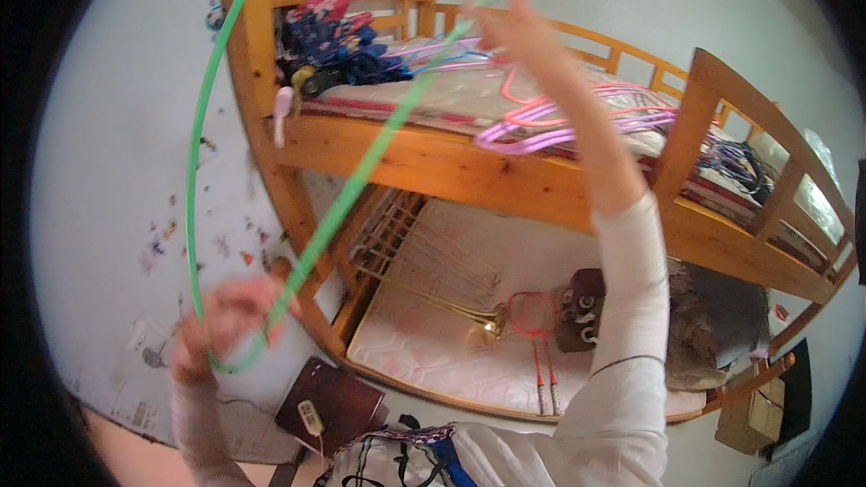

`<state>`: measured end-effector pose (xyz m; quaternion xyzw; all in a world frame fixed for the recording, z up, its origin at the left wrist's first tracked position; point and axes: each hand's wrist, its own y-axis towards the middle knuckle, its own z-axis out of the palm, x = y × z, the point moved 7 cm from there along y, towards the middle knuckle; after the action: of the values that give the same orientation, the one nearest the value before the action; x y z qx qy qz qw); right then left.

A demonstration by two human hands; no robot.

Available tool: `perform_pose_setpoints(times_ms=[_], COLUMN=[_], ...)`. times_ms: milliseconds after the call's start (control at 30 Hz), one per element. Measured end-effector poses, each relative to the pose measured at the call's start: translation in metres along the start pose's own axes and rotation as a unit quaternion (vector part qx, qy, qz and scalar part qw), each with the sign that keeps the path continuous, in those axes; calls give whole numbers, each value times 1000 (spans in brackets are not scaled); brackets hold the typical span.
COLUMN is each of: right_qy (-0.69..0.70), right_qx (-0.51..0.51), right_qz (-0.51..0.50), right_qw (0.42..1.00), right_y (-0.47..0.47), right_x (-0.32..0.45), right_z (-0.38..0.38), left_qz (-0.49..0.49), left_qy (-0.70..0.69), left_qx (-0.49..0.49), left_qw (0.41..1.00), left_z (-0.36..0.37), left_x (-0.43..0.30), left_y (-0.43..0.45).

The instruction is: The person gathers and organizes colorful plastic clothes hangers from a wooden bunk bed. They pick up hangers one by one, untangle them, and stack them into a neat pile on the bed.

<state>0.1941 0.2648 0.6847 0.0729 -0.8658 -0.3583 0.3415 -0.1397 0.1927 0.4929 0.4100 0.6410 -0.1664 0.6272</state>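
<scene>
A green strip or hose (365, 166) runs from the top of the view down to a bend at the lower left and back up along the white wall. At that bend my left hand (233, 318), blurred by motion, is closed around the green strip. My right hand (517, 34) is raised in front of the upper bunk, its fingers near the strip's upper part; blur hides whether they touch it. Below my right forearm, pink and purple plastic hangers (534, 125) lie on the upper mattress.
A wooden bunk bed (433, 162) spans the view. Dark clothes (338, 47) are piled on its upper left. The lower mattress (433, 365) bears a brass trumpet-like horn (490, 325), red badminton rackets (541, 338) and a wire rack (389, 237). A power strip (310, 418) rests on a dark box (331, 396).
</scene>
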Motion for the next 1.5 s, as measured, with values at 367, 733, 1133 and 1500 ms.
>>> perform_pose_setpoints(times_ms=[367, 733, 1133, 1500], right_qy=[-166, -213, -265, -327], right_qx=[-24, 12, -108, -153], right_qz=[-351, -253, -279, -266], right_qw=[921, 944, 917, 894], right_y=[-194, -192, -151, -129], right_x=[-13, -68, -38, -10], right_z=[-28, -50, -30, 9], left_qz=[8, 65, 119, 90], left_qy=[284, 480, 590, 757], left_qx=[40, 157, 71, 46], left_qw=[958, 861, 796, 646], left_z=[42, 140, -20, -150], left_x=[-82, -38, -72, 40], left_y=[305, 416, 483, 576])
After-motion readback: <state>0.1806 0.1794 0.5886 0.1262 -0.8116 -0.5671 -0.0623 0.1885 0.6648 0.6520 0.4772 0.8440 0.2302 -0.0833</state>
